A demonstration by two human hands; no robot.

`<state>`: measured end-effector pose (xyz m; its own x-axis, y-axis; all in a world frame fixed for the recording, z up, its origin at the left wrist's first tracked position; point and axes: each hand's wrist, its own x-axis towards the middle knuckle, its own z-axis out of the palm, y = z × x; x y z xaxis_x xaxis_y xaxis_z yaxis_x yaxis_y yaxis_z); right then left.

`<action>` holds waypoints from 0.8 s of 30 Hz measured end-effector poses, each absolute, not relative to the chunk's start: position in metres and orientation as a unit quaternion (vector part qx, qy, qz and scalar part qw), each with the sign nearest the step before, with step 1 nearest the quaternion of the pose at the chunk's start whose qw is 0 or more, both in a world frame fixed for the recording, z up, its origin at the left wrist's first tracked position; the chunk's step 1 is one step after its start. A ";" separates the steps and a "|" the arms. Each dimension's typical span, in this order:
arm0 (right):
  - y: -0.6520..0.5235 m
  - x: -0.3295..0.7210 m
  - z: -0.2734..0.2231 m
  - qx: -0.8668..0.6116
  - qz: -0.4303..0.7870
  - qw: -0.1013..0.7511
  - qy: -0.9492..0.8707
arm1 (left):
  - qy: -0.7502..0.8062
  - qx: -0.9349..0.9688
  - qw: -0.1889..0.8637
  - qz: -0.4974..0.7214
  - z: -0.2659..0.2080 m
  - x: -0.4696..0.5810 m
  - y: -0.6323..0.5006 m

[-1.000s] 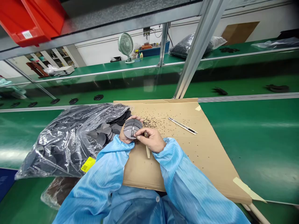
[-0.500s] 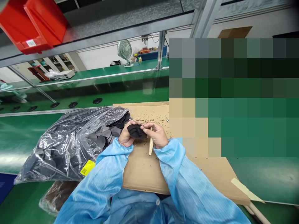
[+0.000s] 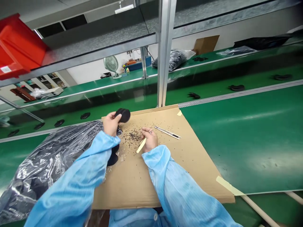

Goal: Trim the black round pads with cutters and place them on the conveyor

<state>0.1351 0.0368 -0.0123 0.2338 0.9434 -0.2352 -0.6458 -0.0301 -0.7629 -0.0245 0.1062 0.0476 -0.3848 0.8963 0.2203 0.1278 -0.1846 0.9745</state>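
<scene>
In the head view, my left hand (image 3: pixel 111 124) is closed on a round black disc (image 3: pixel 123 115), thumb on top, held above the cardboard's far left part. My right hand (image 3: pixel 150 139) is closed around a slim tool with a flat, pale yellow handle (image 3: pixel 141 146); its working end is hidden by my fingers. Between my hands, tiny black bits (image 3: pixel 133 135) lie scattered over the cardboard sheet (image 3: pixel 132 183). Left of them is a clear plastic bag (image 3: pixel 54 160) of black discs, partly covered by my left sleeve.
A slim cutter knife (image 3: pixel 167 132) lies right of my right hand. Behind the cardboard a metal post (image 3: pixel 164 63) rises. Black parts (image 3: pixel 236 87) sit spaced along the green strip beyond. A red bin (image 3: pixel 19 47) is on the shelf at upper left.
My left hand has carried the disc forward and left, away from my right hand, where both were together before. The view has turned right, showing the cutter knife and post.
</scene>
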 end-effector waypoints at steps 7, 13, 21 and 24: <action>0.034 0.134 -0.012 -0.398 0.613 0.656 -0.188 | 0.658 0.636 0.006 0.404 0.075 -0.023 0.187; 0.037 0.136 -0.012 -0.402 0.588 0.675 -0.191 | 0.595 0.573 0.288 0.485 0.032 0.031 0.130; 0.041 0.137 -0.013 -0.441 0.500 0.714 -0.215 | 0.440 0.540 0.467 0.544 -0.001 0.047 0.008; 0.037 0.139 -0.017 -0.442 0.457 0.692 -0.343 | 0.402 0.599 0.416 0.553 -0.011 0.044 -0.007</action>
<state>0.1390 0.0372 -0.0172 0.3474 0.9351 0.0704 -0.3292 0.1919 -0.9246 0.0439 -0.0070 -0.0106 0.0650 0.9423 0.3285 0.0207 -0.3304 0.9436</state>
